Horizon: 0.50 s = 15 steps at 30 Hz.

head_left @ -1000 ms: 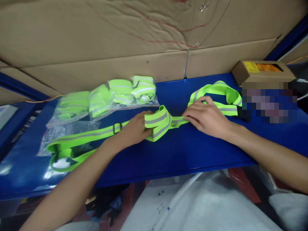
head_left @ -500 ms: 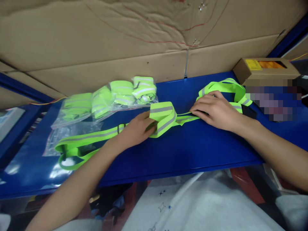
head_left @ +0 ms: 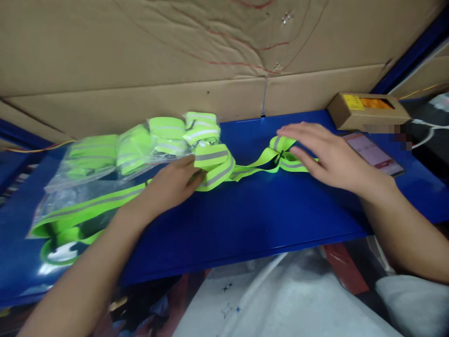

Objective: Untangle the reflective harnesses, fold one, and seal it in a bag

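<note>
A neon-green reflective strap (head_left: pixel 252 167) with a grey stripe runs between my hands over the blue table. My left hand (head_left: pixel 175 182) is closed on a folded bundle of it, thumb tucked into the loops. My right hand (head_left: pixel 326 154) is open at the strap's other end, thumb and fingers spread around a loop (head_left: pixel 278 142) with a dark piece at its crossing. Whether its fingertips touch the strap I cannot tell. More of the strap, a long loop (head_left: pixel 94 206), trails on the table left of my left wrist, partly behind my forearm.
Several clear bags (head_left: pixel 133 147) of folded green straps line the back left, with an empty-looking plastic bag (head_left: pixel 63 199) in front. A cardboard box (head_left: pixel 365 112) with an orange window and a phone (head_left: pixel 375 152) lie at the right. A cardboard wall (head_left: pixel 157 100) closes off the back.
My right hand has let go of the strap and spread its fingers. The strap's right end has drawn in to the left. My left hand still holds the bundle; the view has shifted slightly.
</note>
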Tool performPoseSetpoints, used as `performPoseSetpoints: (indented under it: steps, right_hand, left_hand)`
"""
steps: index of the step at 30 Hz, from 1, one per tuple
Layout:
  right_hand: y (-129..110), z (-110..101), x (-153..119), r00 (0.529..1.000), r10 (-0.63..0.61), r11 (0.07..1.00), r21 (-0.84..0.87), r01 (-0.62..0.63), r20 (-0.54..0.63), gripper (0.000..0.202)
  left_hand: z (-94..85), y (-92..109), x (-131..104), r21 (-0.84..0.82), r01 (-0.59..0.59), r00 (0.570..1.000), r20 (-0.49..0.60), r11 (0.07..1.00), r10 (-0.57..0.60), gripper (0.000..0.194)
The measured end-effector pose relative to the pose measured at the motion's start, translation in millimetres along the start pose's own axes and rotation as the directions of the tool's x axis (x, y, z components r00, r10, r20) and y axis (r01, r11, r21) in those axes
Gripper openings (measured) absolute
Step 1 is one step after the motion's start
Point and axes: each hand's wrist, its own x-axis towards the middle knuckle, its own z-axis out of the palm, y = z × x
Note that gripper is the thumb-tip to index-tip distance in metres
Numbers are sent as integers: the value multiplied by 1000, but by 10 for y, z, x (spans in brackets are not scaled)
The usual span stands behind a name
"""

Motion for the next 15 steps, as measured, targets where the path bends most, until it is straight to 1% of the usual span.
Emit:
performPoseSetpoints:
  steps: [2,4,6,8,9,10,11,12,13,14,15]
  right_hand:
    - [106,-133,-7,994,93,993,-66,-97,-63,44]
    - [198,-184,-23,990,133,985,-104,-138,-49,44]
    - [237,-147,-36,994,110,986,-128,-109,0,40]
    - [214,-55,-41,994,78,988,-139,-67,75,37]
    - [185,-2,-42,991,72,988,-141,-56,112,37]
    - [151,50,-42,988,72,989,-142,-52,140,39]
    - [118,97,-43,985,72,989,-143,-49,158,40]
    - [92,139,-45,983,70,989,-140,-47,167,41]
    - [76,175,-49,984,63,991,-130,-42,168,40]
    - [70,204,-53,984,51,993,-109,-33,168,38]
    - [72,225,-56,985,38,997,-78,-26,166,38]
  left_hand:
    - [-56,-25,-18,33,37,999,-4,999,-37,31]
    - [-132,-28,-44,91,130,991,-24,987,-129,23]
    - [-218,-10,-74,130,225,974,-57,966,-219,17]
    - [-302,37,-109,76,280,955,-119,957,-270,16]
    - [-340,78,-130,23,298,941,-177,954,-290,22]
    - [-373,136,-151,-28,304,918,-259,952,-301,27]
    - [-400,216,-171,-67,283,890,-354,957,-288,31]
    - [-419,320,-188,-79,232,863,-443,970,-243,33]
    - [-427,448,-196,-58,162,839,-517,985,-168,33]
    - [-423,599,-192,-27,62,825,-561,998,-66,32]
    - [-405,765,-171,3,-45,827,-560,999,39,34]
